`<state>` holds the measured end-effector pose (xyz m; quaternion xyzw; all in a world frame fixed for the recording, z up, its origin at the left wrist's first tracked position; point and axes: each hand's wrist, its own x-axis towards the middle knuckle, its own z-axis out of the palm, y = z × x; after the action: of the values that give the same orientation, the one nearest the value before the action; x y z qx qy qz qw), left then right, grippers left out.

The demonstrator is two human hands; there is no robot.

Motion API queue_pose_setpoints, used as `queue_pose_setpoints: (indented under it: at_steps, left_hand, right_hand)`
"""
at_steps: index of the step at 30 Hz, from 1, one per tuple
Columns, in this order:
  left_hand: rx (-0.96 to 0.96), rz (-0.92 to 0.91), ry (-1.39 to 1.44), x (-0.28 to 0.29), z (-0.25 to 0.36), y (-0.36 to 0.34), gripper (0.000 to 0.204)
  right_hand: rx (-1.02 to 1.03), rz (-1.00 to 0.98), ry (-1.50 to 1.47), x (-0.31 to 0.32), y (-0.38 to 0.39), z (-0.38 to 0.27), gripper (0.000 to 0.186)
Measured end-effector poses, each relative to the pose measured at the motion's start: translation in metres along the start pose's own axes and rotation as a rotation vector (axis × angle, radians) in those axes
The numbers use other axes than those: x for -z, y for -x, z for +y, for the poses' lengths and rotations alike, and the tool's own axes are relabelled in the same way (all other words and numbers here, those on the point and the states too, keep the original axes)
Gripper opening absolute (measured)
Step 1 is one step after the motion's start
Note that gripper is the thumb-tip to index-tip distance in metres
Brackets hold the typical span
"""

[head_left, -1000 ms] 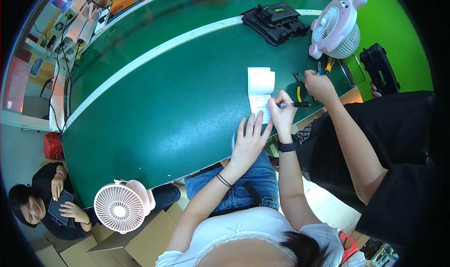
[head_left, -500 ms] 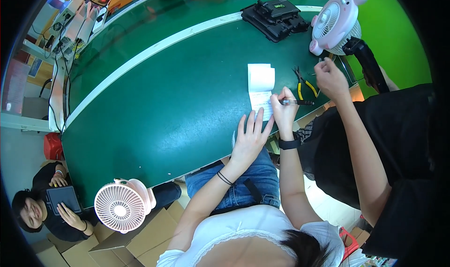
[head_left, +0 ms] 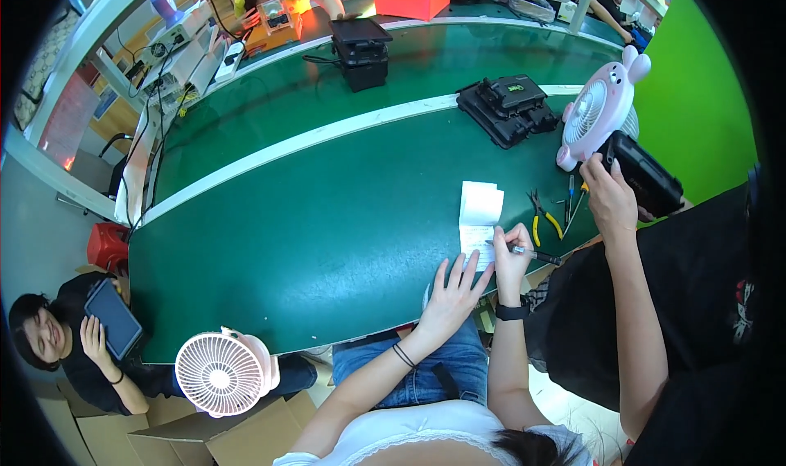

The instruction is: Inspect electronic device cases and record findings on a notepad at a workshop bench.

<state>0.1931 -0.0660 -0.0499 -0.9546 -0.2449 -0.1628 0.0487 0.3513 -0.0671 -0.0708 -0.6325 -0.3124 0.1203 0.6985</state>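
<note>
Yellow-handled pliers (head_left: 536, 228) near right hand (head_left: 511, 261) around pen (head_left: 537, 254), left hand (head_left: 453, 302) splayed onto notepad (head_left: 481, 207), black case (head_left: 503, 110) beyond

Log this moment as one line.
left hand: on notepad | right hand: holds pen over notepad | right of notepad: yellow-handled pliers

The head-worn fisheye looks down across the nearby green table (head_left: 278, 237).

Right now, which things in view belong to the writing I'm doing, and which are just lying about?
In use:
pen, in your right hand
notepad, under your left hand's fingertips

Lying about:
yellow-handled pliers
pink animal-shaped fan
black case left of that fan
</note>
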Motion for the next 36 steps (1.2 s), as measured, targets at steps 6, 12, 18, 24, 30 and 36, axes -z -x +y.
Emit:
queue_pose_setpoints:
  at_steps: [6, 12, 18, 24, 30, 36]
  left_hand:
    - [0.006, -0.004, 0.039, -0.004, 0.001, 0.001, 0.061]
    - [0.016, 0.026, 0.000, -0.005, -0.002, -0.003, 0.051]
    - [-0.009, 0.015, -0.011, -0.013, -0.003, -0.005, 0.050]
    - [-0.011, 0.052, -0.047, -0.014, 0.000, -0.001, 0.044]
    - [-0.008, 0.063, -0.041, -0.016, 0.000, 0.000, 0.040]
    - [0.000, 0.075, -0.041, -0.016, -0.001, -0.002, 0.040]
  right_hand:
    - [-0.002, -0.005, 0.019, 0.001, -0.001, -0.001, 0.032]
    - [0.084, -0.035, 0.110, -0.003, -0.007, 0.002, 0.034]
    - [0.014, -0.131, 0.090, -0.007, -0.011, -0.002, 0.032]
    - [0.064, -0.161, 0.263, -0.010, -0.005, -0.011, 0.029]
    - [0.109, -0.180, 0.351, -0.012, -0.003, -0.014, 0.028]
    - [0.102, -0.190, 0.356, -0.012, -0.006, -0.013, 0.027]
